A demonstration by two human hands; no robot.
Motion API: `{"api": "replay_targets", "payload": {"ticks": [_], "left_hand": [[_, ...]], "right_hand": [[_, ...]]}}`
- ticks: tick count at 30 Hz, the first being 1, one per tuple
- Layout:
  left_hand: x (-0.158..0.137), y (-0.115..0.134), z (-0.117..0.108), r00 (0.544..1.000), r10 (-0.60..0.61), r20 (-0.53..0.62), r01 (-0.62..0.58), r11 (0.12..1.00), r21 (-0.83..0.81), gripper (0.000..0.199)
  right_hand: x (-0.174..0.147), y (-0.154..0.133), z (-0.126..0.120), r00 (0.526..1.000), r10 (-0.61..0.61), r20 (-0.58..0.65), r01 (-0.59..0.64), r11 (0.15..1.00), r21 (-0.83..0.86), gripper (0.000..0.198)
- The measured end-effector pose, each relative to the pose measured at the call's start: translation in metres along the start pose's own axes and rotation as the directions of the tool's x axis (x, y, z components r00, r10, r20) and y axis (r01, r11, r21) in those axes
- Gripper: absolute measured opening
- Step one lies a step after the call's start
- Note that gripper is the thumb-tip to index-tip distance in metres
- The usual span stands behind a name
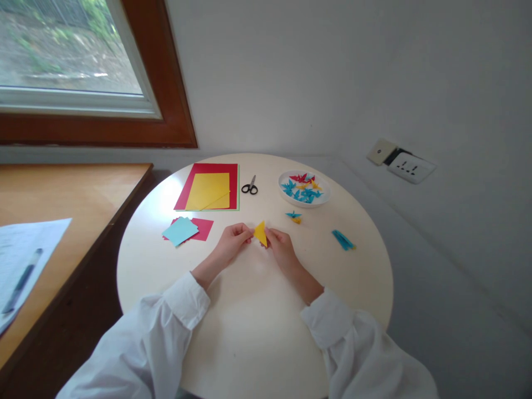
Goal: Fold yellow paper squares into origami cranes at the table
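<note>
A small folded piece of yellow paper point(260, 233), roughly triangular, is held above the middle of the round white table. My left hand point(234, 241) pinches its left edge between thumb and fingers. On the other side, my right hand point(281, 247) grips it the same way. Just beyond my right hand lie a blue paper crane point(293, 214) and a small yellow folded piece point(296, 220), close together. Several narrow folded blue strips point(342, 240) rest farther right, with a bit of yellow at their end.
A white dish point(284, 195) of red, blue and yellow paper cranes stands at the back right. Black-handled scissors point(250, 187) lie beside large red and yellow sheets point(208, 188). Small light-blue squares point(181, 230) overlap red ones point(204, 229) at left. A wooden desk point(83, 183) adjoins.
</note>
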State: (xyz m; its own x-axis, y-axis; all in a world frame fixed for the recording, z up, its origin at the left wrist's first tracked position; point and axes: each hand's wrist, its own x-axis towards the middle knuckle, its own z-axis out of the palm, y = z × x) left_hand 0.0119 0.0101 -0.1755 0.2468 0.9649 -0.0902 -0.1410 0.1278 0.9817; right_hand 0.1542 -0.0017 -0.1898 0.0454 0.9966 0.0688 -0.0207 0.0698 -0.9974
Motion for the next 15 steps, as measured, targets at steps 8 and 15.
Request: {"api": "replay_targets", "payload": {"ticks": [8, 15], "left_hand": [[-0.001, 0.0009, 0.0007, 0.996, 0.002, 0.09, 0.01, 0.992, -0.129, 0.024], [-0.0026, -0.0004, 0.003, 0.987, -0.005, 0.161, 0.034, 0.983, -0.179, 0.038]], "right_hand": [[-0.0008, 0.0003, -0.0007, 0.999, -0.043, 0.003, 0.043, 0.995, -0.095, 0.043], [-0.0018, -0.0019, 0.0009, 0.998, -0.061, 0.002, 0.061, 0.994, -0.093, 0.045]]}}
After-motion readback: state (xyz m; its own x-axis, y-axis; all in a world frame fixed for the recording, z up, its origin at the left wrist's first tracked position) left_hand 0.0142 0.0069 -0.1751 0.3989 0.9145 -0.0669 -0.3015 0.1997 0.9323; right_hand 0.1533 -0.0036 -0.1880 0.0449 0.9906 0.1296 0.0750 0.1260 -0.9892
